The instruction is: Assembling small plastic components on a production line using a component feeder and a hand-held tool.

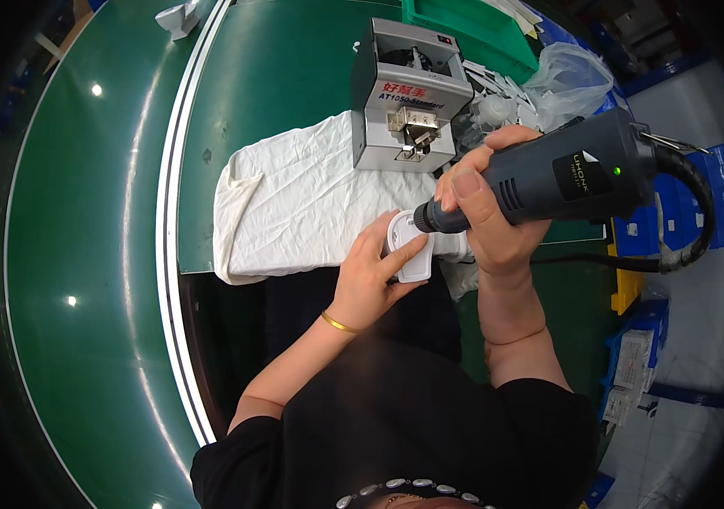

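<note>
The right hand [498,204] has its grip wrapped around a dark grey power screwdriver [540,165], whose nose points left at the far end of a white plastic shell [415,266]; whether the bit touches it cannot be told. The left hand [368,276], a gold bracelet [339,322] on its wrist, grasps that shell between thumb and fingers, at the near edge of a white cloth [294,204] spread on the green table [243,81]. On the screwdriver's side sits a black label [578,176] with pale lettering, and a small green light [617,171] glows at its right end, near the black cable [705,212]. Beyond the hands stands a grey machine [369,127], its front carrying a line of red characters above a line of dark lettering. To its far right is a green tray [472,34], with a clear plastic bag [570,81] nearby. Farther right, blue bins [722,204] bear small pale labels [671,225], their writing too small to read.
</note>
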`<state>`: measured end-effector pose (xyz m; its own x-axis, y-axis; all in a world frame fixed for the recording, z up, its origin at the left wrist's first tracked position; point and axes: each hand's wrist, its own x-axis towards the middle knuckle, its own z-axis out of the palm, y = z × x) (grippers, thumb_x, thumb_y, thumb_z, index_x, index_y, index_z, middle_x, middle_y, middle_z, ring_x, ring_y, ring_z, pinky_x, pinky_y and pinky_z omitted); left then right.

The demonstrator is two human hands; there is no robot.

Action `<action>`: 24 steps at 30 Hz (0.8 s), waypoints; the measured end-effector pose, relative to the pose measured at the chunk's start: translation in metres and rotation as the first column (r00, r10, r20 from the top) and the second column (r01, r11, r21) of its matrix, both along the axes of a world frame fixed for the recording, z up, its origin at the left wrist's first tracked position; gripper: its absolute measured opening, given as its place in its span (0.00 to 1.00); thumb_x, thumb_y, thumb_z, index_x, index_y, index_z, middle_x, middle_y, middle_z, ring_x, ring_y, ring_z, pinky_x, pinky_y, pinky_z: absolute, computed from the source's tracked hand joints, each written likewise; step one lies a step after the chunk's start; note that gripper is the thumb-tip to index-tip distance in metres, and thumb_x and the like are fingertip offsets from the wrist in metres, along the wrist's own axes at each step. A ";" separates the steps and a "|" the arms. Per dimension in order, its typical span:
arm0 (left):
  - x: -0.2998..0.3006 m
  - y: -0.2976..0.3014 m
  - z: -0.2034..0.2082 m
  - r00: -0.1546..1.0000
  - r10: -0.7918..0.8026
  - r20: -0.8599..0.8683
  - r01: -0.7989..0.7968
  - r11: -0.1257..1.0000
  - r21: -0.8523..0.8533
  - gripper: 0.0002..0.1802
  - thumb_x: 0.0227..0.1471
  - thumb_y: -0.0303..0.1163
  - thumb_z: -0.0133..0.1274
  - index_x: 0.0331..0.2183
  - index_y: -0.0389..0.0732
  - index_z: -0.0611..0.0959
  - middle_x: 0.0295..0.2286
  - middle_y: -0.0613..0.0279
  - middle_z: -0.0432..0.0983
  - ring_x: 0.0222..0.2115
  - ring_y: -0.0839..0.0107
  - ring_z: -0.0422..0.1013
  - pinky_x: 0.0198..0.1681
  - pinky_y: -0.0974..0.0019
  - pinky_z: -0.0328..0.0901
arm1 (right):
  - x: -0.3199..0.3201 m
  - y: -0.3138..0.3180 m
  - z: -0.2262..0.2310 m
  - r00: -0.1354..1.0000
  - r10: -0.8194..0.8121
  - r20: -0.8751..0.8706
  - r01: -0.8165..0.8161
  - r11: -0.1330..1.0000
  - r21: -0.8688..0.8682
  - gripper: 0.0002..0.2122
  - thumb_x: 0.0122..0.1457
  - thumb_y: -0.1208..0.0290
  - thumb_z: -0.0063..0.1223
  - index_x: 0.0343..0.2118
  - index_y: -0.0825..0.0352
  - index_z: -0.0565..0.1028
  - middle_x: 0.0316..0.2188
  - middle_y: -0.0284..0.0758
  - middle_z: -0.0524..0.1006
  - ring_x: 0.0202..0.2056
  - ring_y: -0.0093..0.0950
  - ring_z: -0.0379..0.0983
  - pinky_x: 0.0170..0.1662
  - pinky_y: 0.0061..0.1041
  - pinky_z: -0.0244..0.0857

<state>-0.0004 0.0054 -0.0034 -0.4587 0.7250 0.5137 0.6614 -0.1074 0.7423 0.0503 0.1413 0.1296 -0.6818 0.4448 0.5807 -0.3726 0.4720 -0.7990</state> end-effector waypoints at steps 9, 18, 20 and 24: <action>0.001 -0.001 -0.002 1.000 -0.004 0.003 0.004 1.000 -0.013 0.38 0.28 0.30 0.70 0.49 0.52 0.80 0.52 0.46 0.65 0.50 0.49 0.66 0.52 0.57 0.65 | -0.003 0.003 -0.005 0.999 -0.037 0.010 0.037 0.999 0.027 0.19 0.55 0.82 0.54 0.47 0.71 0.60 0.22 0.36 0.71 0.22 0.23 0.69 0.31 0.29 0.68; -0.001 -0.001 -0.001 1.000 -0.003 -0.001 0.003 1.000 -0.026 0.39 0.28 0.30 0.70 0.49 0.53 0.80 0.52 0.46 0.65 0.50 0.48 0.66 0.52 0.56 0.65 | -0.006 0.004 -0.009 1.000 0.009 -0.003 -0.009 0.998 -0.057 0.19 0.55 0.82 0.53 0.47 0.70 0.60 0.22 0.36 0.72 0.22 0.23 0.69 0.30 0.30 0.68; -0.001 -0.001 0.001 1.000 -0.003 -0.011 0.003 1.000 -0.012 0.39 0.28 0.30 0.70 0.49 0.53 0.80 0.53 0.46 0.65 0.50 0.48 0.66 0.52 0.56 0.65 | -0.008 0.001 -0.007 0.999 0.045 0.011 -0.044 0.994 -0.096 0.19 0.55 0.82 0.54 0.47 0.71 0.60 0.23 0.37 0.72 0.22 0.24 0.69 0.30 0.30 0.68; 0.001 -0.003 0.001 1.000 -0.007 -0.017 0.006 1.000 -0.020 0.39 0.29 0.30 0.70 0.50 0.52 0.80 0.52 0.46 0.65 0.50 0.48 0.66 0.52 0.55 0.64 | -0.006 0.004 -0.006 0.997 0.070 0.046 -0.067 0.996 -0.056 0.20 0.54 0.81 0.55 0.48 0.71 0.61 0.23 0.37 0.72 0.23 0.24 0.70 0.30 0.30 0.69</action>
<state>0.0002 0.0027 -0.0020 -0.4453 0.7383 0.5066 0.6732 -0.0970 0.7331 0.0446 0.1449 0.1232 -0.7381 0.4262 0.5230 -0.3632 0.4022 -0.8404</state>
